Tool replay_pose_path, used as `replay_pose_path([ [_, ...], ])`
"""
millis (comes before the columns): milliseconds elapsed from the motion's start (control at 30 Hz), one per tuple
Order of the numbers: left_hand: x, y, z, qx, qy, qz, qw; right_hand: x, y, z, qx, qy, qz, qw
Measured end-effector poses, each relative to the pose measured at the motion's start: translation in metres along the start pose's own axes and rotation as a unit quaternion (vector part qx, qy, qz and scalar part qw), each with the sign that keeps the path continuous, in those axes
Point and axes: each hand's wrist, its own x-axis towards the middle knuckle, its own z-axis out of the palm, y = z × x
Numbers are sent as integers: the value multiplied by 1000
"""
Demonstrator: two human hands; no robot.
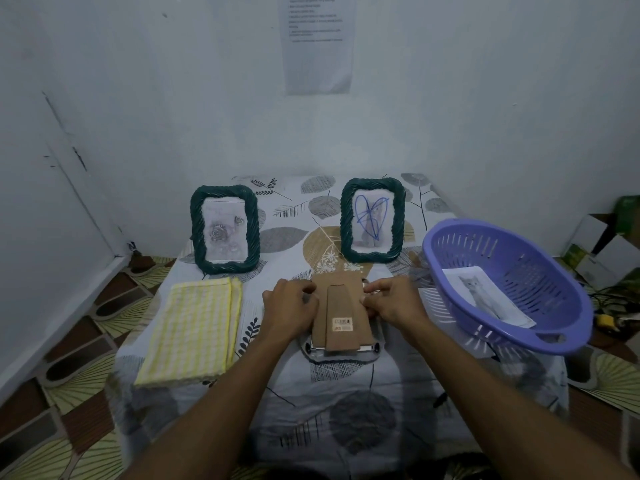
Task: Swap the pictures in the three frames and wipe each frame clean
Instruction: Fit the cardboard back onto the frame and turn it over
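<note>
Left hand (291, 303) and right hand (391, 299) are pinching backing board (341, 306) on face-down frame (341, 356); rose frame (225, 230), heart frame (373, 220), folded cloth (194, 327) are seemingly waiting.

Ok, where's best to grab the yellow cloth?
The cloth lies flat and folded; pinch its right edge from above, on the side of the face-down frame, where the layers show as a lip nearest the left hand.

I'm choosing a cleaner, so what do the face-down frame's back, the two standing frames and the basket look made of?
Backing board: matte brown cardboard or fibreboard; flat dull surface, barcode sticker. Standing frames: dark green woven wicker or cord, twisted ridges; which, unclear. Basket: smooth lavender moulded plastic, slotted walls.
</note>
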Motion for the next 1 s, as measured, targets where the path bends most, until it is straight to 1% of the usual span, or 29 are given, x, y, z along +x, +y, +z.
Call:
replay_pose_path([
  [67,0,0,1,-23,12,3,1000,0,-2,0,7,-4,0,1000],
  [133,1,0,1,-101,31,7,994,0,-5,-2,48,-11,11,999],
  [200,1,-2,-1,-191,43,10,981,3,-6,-6,101,-15,26,994],
  [233,1,-5,-1,-210,44,13,977,6,-5,-9,119,-12,34,992],
  [267,1,-8,0,-201,40,21,979,9,-3,-12,129,-6,41,991],
  [367,3,-22,9,-101,2,59,993,16,5,-22,139,25,55,988],
  [433,2,-26,14,-49,-35,94,994,18,9,-26,149,43,57,986],
  [500,1,-25,17,4,-74,108,991,18,8,-25,168,48,58,983],
  [567,-1,-24,19,45,-86,116,988,17,6,-23,190,49,61,979],
  [633,-2,-24,19,49,-84,109,989,18,4,-21,198,48,63,977],
  [733,-3,-21,18,24,-79,82,993,19,8,-21,192,46,66,978],
  [1000,-3,-20,17,3,-77,80,994,21,13,-23,177,39,61,981],
])
